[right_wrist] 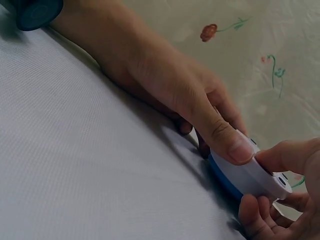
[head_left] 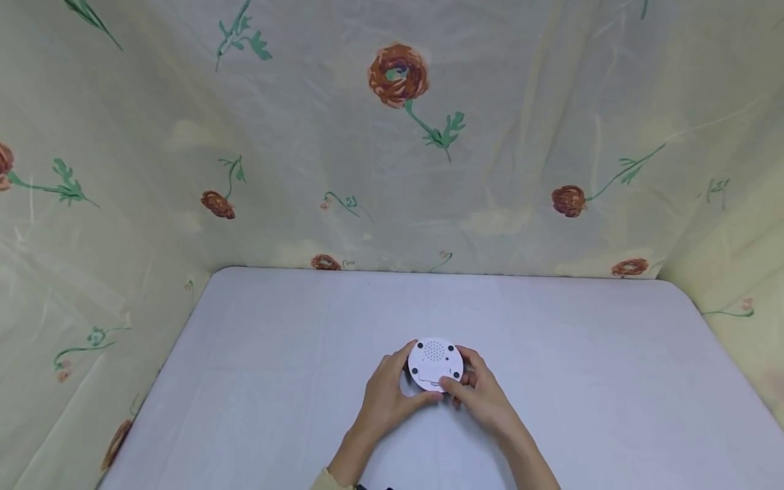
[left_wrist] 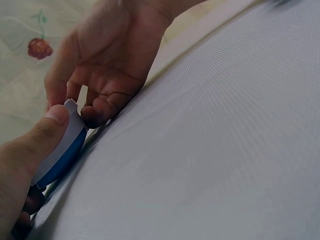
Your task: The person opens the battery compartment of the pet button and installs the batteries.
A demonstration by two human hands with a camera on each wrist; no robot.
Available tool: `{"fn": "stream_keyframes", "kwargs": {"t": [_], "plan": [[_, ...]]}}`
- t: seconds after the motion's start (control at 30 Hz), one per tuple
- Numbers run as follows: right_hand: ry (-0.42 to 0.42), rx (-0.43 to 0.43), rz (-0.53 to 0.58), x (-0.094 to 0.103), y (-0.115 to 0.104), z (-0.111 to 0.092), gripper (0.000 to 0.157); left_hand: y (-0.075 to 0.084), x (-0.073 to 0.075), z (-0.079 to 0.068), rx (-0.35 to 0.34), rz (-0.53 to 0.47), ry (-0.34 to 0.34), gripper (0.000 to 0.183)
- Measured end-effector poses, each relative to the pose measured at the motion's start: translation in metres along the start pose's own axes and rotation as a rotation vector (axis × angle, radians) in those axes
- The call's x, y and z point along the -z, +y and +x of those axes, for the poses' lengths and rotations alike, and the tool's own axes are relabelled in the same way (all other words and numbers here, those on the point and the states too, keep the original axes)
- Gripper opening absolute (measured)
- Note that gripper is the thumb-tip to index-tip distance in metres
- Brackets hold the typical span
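Note:
A round device (head_left: 427,368), white with a cluster of small holes, several dark feet and a cover outline, has this face turned up. Its lower part shows blue in the left wrist view. My left hand (head_left: 387,391) grips its left side, the thumb lying along the near edge. On the right, my right hand (head_left: 485,399) holds the device, with its thumb pressing the face near the cover outline and the other fingers bent at the side. In the right wrist view, that thumb (right_wrist: 285,155) touches the white top. Fingers partly hide the rim.
A white cloth-covered table (head_left: 275,361) spreads under the hands. Flower-printed curtain (head_left: 490,136) stands behind it and along both sides, close to the table's edges. A dark round object (right_wrist: 40,12) shows at the left forearm in the right wrist view.

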State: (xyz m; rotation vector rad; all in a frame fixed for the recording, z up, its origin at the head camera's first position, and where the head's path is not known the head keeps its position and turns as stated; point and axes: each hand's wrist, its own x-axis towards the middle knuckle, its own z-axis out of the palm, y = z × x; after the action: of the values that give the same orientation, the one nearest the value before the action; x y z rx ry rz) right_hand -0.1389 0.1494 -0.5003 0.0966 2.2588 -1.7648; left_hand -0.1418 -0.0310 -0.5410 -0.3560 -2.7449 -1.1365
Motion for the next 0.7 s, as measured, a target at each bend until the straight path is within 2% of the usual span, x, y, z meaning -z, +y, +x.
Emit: {"fn": "stream_keyframes", "kwargs": {"t": [0.37,0.7], "plan": [[0.015,-0.014,-0.047,0.0001,-0.0002,0.0008,0.069,-0.0004,-0.0005,0.0001,-0.002,-0.004,-0.003,0.096],[-0.005,-0.015,-0.047,0.0025,0.0034,0.0012,0.069,-0.0018,-0.0007,0.0000,-0.023,0.004,-0.004,0.096]]}}
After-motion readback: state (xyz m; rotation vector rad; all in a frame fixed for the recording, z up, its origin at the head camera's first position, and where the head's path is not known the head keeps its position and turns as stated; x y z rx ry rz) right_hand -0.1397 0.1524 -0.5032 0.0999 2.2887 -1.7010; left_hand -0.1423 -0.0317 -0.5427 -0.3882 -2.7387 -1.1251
